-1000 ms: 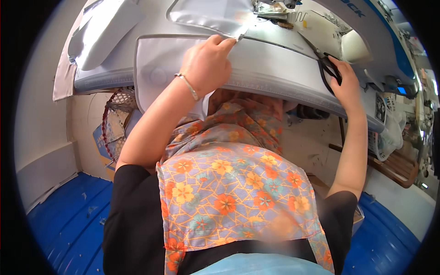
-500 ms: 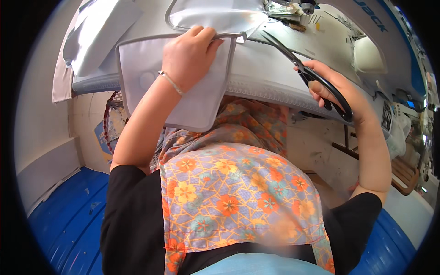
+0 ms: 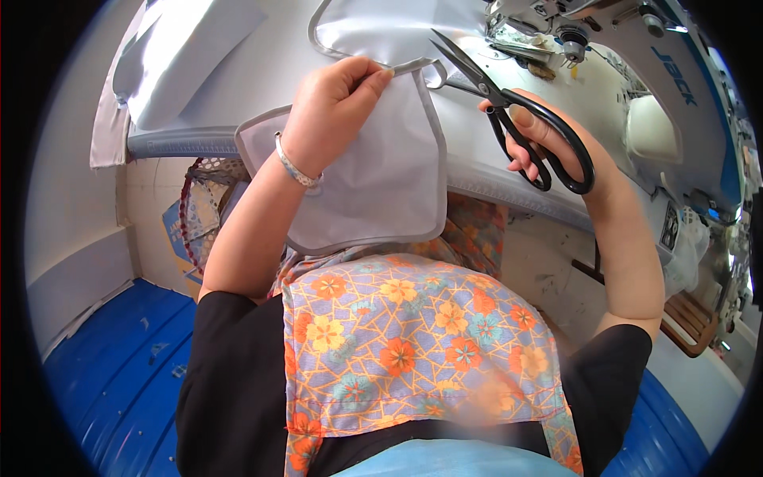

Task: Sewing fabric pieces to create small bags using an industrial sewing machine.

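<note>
"Where is the pale panel [image 3: 373, 179]?"

"Left of centre, its far edge lifted by the left hand [image 3: 338, 99] and its near part hanging past the near edge of the counter [image 3: 477, 147], toward the flowered apron [image 3: 413, 334]."

"How would it handle?"

"Light, I'd judge, and thin. It hangs fairly flat, with slight waves, so I take it for a soft sheet with a little body. The surface has a faint sheen and may be a bit slippery. Nothing about it looks fragile, though a thin sheet could crease."

"Where would you take hold?"

"On the grey binding [image 3: 443, 167] round the rim, which looks firmer than the middle. Near the far right corner seems best, since a loose tail [image 3: 437, 73] curls out there and a grip close by would steady it."

"And the left hand?"

"Thumb and forefinger are pressed together on the far edge, just left of that corner. The other fingers are curled in; I can't tell whether they touch the cloth."

"The right hand [image 3: 564, 131]?"

"Half closed around the black handles of the scissors [image 3: 494, 97], thumb on one side, fingers on the other. The blades are parted and point left, toward the tail. Whether they touch it, I can't tell."

"How would the scissors handle?"

"Stiff, and heavier than the cloth, I'd say. The big loops are the place to hold; the long points could snag the panel."
</note>
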`<state>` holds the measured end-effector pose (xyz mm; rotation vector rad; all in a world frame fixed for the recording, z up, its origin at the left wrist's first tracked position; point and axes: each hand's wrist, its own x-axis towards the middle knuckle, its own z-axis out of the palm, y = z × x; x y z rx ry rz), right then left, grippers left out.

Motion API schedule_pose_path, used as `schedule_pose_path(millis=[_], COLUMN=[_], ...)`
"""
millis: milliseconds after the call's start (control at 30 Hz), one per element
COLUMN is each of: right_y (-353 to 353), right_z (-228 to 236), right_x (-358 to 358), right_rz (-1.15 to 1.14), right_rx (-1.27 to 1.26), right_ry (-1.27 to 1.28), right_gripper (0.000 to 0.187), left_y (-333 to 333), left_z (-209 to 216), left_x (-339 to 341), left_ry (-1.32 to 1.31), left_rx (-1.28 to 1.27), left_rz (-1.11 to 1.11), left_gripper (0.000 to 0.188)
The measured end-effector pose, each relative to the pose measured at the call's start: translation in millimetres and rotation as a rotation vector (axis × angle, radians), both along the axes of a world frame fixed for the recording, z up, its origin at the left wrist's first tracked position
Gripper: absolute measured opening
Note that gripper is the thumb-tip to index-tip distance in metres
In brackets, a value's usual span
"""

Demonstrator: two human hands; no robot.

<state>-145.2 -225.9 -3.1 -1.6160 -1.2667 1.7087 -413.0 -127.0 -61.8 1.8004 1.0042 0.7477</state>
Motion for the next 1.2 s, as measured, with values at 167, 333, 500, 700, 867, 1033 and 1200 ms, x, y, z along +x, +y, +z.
schedule_pose_path(millis=[167,333,500,700,867,1033,1200], right_y=[-10,-9,-9,-15,-27,-77,-94], right_z=[6,-1,-2,-3,7,2,-7], right_x=[4,-3,-21,-26,-28,2,9], right_rz=[0.065,0.071,-0.049,-0.072,-0.066,-0.331,-0.404], right_rx=[-0.039,-0.07,-0.073,0.025,0.126,0.287,0.341], right_ry=[0.024,0.045,0.081,0.084,-0.007,-0.156,-0.177], right_gripper=[0.068,0.065,0.067,0.063,0.057,0.065,0.061], left_y=[1,0,-6,-6,-13,8,26], left_z=[4,-2,1,2,2,-41,-191], left_x=[1,0,-1,0,-51,-245,-430], left_ry=[-0.007,-0.031,0.005,0.021,0.053,0.132,0.484], left_rx=[-0.052,-0.018,0.0,-0.005,0.051,-0.217,-0.341], left_rz=[0.069,0.015,-0.023,0.051,0.038,0.452,0.836], left_gripper=[0.023,0.021,0.018,0.02,0.021,0.023,0.034])
